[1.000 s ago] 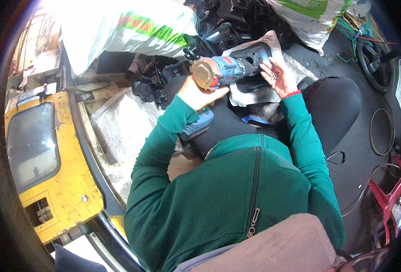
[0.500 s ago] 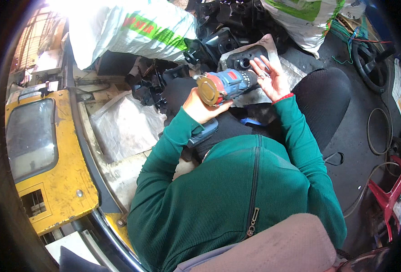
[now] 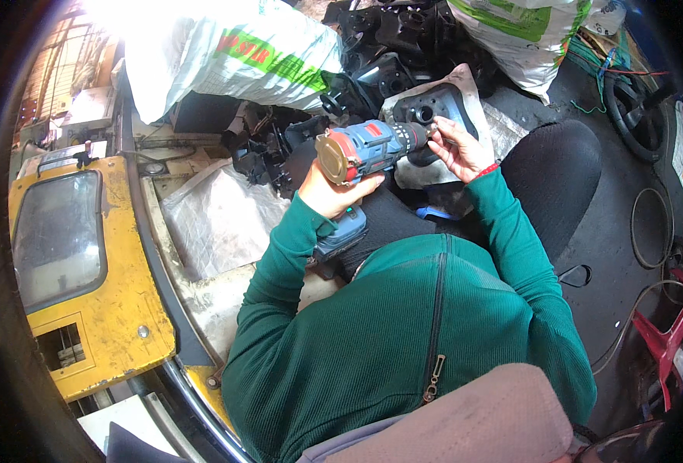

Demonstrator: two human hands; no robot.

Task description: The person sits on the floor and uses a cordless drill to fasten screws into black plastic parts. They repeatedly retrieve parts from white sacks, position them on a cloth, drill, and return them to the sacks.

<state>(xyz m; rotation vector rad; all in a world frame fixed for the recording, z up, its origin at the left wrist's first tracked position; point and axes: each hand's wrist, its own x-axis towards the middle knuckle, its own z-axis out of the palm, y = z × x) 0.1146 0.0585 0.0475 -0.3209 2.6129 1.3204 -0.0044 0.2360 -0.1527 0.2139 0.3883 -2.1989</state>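
Note:
My left hand (image 3: 327,193) is wrapped round the handle of a blue and red cordless drill (image 3: 377,145), held level over my lap with its chuck to the right. The battery end of the drill hangs beside my thigh. At the chuck's front, my right hand (image 3: 465,152) is closed with thumb and fingertips pinched together; whatever small thing they hold is too small to make out. Just beyond the chuck lies a black moulded part (image 3: 455,100) with a round raised opening, resting on a pale sheet (image 3: 474,96). Drill and right hand hide some of it.
Black moulded parts (image 3: 411,35) are heaped ahead, between two large white and green sacks (image 3: 279,58) (image 3: 511,42). A yellow machine cover (image 3: 129,285) with a window stands at left. Clear plastic sheeting (image 3: 222,220) lies beside it. A red plastic frame (image 3: 669,324) and a cable loop (image 3: 650,228) are at right.
My right hand has gone from open, fingers spread, to a pinch at the chuck's tip. The drill has shifted slightly left in my left hand.

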